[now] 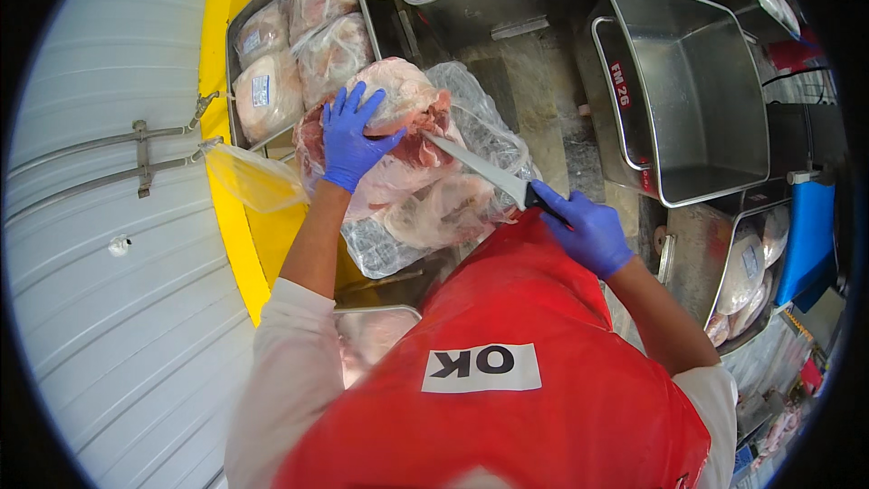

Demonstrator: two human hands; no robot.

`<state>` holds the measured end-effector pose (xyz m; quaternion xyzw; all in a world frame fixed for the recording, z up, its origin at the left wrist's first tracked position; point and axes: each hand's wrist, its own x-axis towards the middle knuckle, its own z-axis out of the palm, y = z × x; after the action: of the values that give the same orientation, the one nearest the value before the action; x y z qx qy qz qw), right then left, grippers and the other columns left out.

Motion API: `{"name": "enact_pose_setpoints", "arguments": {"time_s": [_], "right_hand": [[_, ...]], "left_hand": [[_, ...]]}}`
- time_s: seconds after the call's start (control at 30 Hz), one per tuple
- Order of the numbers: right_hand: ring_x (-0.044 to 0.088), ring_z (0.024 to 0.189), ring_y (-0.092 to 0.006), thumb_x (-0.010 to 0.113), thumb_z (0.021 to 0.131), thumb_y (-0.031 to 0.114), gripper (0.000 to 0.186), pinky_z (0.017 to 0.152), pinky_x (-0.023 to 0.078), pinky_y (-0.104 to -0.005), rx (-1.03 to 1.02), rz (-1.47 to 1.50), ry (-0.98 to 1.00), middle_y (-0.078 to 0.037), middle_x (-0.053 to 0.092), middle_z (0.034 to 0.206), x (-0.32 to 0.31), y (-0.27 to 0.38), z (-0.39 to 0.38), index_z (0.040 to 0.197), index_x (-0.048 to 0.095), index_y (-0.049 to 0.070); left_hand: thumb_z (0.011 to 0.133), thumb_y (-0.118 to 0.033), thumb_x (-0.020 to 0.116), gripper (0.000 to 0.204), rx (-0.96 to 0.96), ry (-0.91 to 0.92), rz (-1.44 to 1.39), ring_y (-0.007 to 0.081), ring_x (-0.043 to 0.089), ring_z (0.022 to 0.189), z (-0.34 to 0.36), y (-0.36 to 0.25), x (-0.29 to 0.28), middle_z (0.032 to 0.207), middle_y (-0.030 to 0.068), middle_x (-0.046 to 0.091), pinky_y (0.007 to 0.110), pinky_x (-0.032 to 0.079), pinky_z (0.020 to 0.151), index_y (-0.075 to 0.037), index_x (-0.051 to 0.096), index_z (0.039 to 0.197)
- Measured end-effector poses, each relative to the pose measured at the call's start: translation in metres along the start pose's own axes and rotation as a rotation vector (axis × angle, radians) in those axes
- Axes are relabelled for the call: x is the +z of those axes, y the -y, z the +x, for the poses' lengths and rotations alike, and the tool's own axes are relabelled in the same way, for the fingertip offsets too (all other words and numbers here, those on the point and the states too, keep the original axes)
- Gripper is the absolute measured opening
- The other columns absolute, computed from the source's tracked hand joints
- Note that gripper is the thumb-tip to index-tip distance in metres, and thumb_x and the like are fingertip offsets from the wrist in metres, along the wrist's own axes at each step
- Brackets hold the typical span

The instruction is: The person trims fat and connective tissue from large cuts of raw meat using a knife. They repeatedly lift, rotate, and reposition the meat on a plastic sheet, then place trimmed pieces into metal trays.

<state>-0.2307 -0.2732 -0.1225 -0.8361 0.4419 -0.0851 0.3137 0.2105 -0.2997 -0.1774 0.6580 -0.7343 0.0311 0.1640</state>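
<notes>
Left hand (350, 140) is pressing on the meat (398, 177), fingers spread apart; right hand (586, 228) is holding the knife (489, 169), fingers clamped round its handle. The meat is lying on clear wrap (385, 252), blade tip touching its cut face. Judged step: cutting; next move is probably calling for a steady stroke, left fingers clear. Markings: black letters are showing on the apron (516, 308) below the meat, red ones on a tub (706, 118) right of it, a small label (262, 91) upper left.

Your head camera looks steeply down through a wide fisheye, over your apron (579, 417), near the meat (403, 91), catching the wall (109, 326) at left.
</notes>
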Motion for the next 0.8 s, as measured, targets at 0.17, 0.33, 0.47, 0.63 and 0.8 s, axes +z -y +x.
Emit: {"name": "enact_pose_setpoints", "arguments": {"time_s": [0.17, 0.33, 0.47, 0.63, 0.8], "right_hand": [[0.067, 0.068, -0.0346, 0.07, 0.095, 0.027, 0.052, 0.063, 0.055, -0.0438, 0.026, -0.01, 0.06, -0.015, 0.065, 0.08, -0.075, 0.018, 0.008, 0.146, 0.061, 0.031], [0.067, 0.074, -0.0367, 0.071, 0.095, 0.028, 0.049, 0.067, 0.054, -0.0469, -0.06, -0.159, 0.1, -0.015, 0.066, 0.081, -0.105, 0.028, 0.062, 0.143, 0.063, 0.027], [0.07, 0.079, -0.0383, 0.067, 0.097, 0.026, 0.035, 0.069, 0.055, -0.05, -0.148, -0.262, 0.25, -0.017, 0.07, 0.085, -0.123, 0.053, 0.117, 0.131, 0.066, 0.022], [0.071, 0.08, -0.0383, 0.061, 0.099, 0.024, 0.025, 0.069, 0.056, -0.0505, -0.206, -0.333, 0.423, -0.015, 0.073, 0.085, -0.114, 0.06, 0.168, 0.122, 0.065, 0.018], [0.071, 0.078, -0.0409, 0.059, 0.101, 0.027, 0.037, 0.071, 0.057, -0.0514, -0.07, -0.162, 0.31, -0.021, 0.071, 0.089, -0.072, 0.055, 0.115, 0.138, 0.06, 0.019]], "left_hand": [[0.075, -0.04, 0.088, 0.057, -0.023, -0.093, -0.038, 0.0402, 0.057, 0.131, 0.006, 0.0, 0.005, 0.138, 0.0129, 0.066, 0.054, 0.038, 0.115, -0.016, 0.075, 0.126], [0.076, -0.04, 0.088, 0.055, -0.056, -0.117, -0.017, 0.0381, 0.058, 0.131, 0.008, -0.007, 0.003, 0.139, 0.0113, 0.067, 0.053, 0.038, 0.116, -0.016, 0.076, 0.124], [0.076, -0.041, 0.087, 0.054, -0.064, -0.132, -0.037, 0.0382, 0.057, 0.132, 0.005, 0.002, 0.01, 0.138, 0.0107, 0.067, 0.054, 0.038, 0.116, -0.016, 0.077, 0.123], [0.075, -0.044, 0.087, 0.054, -0.079, -0.148, -0.137, 0.04, 0.056, 0.134, 0.005, 0.005, 0.017, 0.136, 0.0089, 0.069, 0.056, 0.037, 0.115, -0.017, 0.077, 0.121], [0.075, -0.043, 0.087, 0.052, -0.111, -0.147, -0.095, 0.0391, 0.057, 0.133, 0.003, -0.002, 0.015, 0.135, 0.0085, 0.069, 0.054, 0.038, 0.114, -0.016, 0.078, 0.119]]}}
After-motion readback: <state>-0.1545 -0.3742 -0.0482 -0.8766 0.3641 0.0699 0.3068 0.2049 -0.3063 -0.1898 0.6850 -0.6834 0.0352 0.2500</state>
